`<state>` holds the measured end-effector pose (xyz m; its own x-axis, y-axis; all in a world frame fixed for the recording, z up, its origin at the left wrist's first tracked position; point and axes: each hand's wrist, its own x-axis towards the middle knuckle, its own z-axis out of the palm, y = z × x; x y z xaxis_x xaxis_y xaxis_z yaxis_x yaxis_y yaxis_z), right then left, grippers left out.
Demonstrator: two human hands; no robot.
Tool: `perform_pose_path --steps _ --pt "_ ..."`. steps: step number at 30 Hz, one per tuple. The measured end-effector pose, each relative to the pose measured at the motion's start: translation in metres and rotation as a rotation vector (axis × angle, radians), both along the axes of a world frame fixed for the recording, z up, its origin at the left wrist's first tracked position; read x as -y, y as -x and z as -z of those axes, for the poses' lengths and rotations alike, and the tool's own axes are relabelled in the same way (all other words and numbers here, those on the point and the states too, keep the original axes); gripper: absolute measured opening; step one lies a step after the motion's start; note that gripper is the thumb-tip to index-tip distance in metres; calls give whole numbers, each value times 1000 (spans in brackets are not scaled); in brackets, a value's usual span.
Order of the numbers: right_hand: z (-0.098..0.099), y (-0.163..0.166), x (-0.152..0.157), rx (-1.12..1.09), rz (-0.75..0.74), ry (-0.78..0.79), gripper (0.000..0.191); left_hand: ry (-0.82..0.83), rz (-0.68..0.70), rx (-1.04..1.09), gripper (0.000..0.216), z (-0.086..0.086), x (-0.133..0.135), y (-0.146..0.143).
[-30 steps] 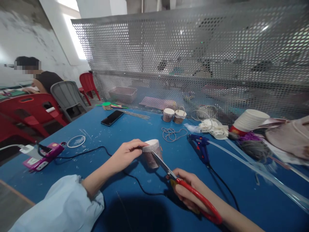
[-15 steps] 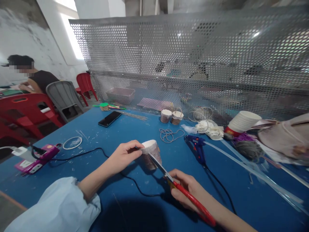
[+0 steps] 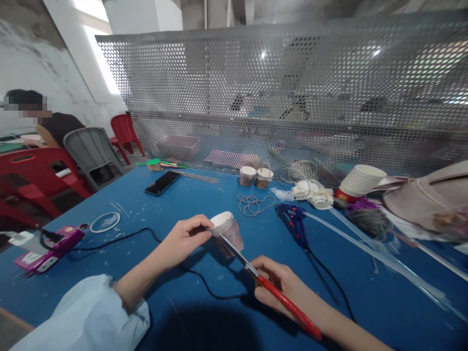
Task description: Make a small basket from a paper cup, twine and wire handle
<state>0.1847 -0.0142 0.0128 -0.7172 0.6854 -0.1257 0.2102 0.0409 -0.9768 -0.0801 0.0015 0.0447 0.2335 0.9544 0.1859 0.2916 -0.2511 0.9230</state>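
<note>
My left hand (image 3: 190, 237) pinches the rim of a small paper cup (image 3: 231, 234), white inside with a greyish-brown covering outside. The cup tilts above the blue table (image 3: 146, 273). My right hand (image 3: 278, 282) is closed around red-handled scissors (image 3: 285, 300). Their narrow blades point up and left, with the tips at the cup's near side just below the rim. Whether the tips touch the cup or a strip on it, I cannot tell. A loop of grey cord (image 3: 254, 204) lies behind the cup, and a blue glue gun (image 3: 296, 222) rests to the right.
Two small covered cups (image 3: 247, 177) stand near the perforated metal screen (image 3: 219, 97). At right are stacked paper cups (image 3: 360, 180), grey yarn (image 3: 371, 224) and a bag (image 3: 424, 200). A phone (image 3: 163, 183), white ring (image 3: 105, 222) and purple power strip (image 3: 51, 251) lie left. A person (image 3: 62, 127) sits beyond.
The whole view has shifted slightly, moving the scene a little left. Both hands keep their grip, and the scissor tips stay at the cup's near side.
</note>
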Motion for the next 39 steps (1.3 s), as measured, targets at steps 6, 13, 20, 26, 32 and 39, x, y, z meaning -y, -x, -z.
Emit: perform_pose_path --steps 6,13,20,26,32,39 --pt "-2 0 0 49 2 -43 38 -41 11 23 13 1 1 2" --pt "-11 3 3 129 1 -134 36 -97 35 10 9 3 1 3" --pt "-8 1 0 109 2 -105 36 -136 46 -21 10 4 0 3" --pt "-10 -1 -2 51 -13 -27 37 -178 51 -81 13 1 1 1" --pt "-6 -4 -3 74 -18 -30 40 -198 52 -117 15 0 0 1" --pt "-4 -6 -5 124 -13 -69 38 -190 65 -144 18 -4 0 0"
